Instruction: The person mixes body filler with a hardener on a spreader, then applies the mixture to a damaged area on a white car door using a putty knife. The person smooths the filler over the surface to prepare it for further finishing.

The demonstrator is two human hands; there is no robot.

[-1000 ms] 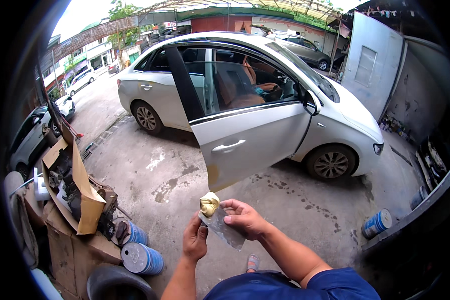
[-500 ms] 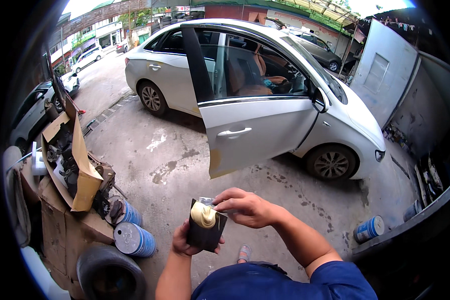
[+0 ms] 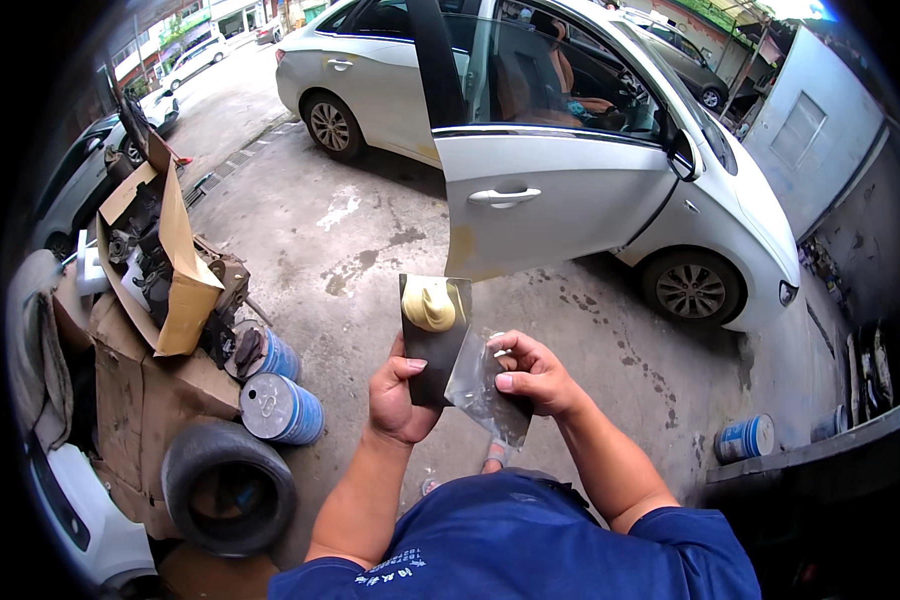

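My left hand (image 3: 398,398) is closed around the lower left side of a dark flat board (image 3: 432,365), thumb on its face. A thick swirl of pale yellow putty (image 3: 431,303) sits on the board's upper end. My right hand (image 3: 530,378) pinches a clear, smeared plastic sheet (image 3: 477,388) between thumb and fingers. The sheet overlaps the lower right edge of the board; whether they touch, I cannot tell. Something dark shows behind the sheet's lower right part. In front of me stands a white car (image 3: 380,75), its open door (image 3: 560,195) marked with yellowish patches along the lower rear edge.
Left of me are two blue-sided drums (image 3: 295,415), an open cardboard box (image 3: 192,300) of dark parts, and a tyre (image 3: 185,478). Another blue can (image 3: 745,438) lies by a ledge (image 3: 830,445) on the right. A grey metal door panel (image 3: 805,120) stands beyond.
My right hand has moved from the putty's upper edge down to the board's lower right, where more of the clear sheet shows. The board is raised and straighter. My view has tilted down.
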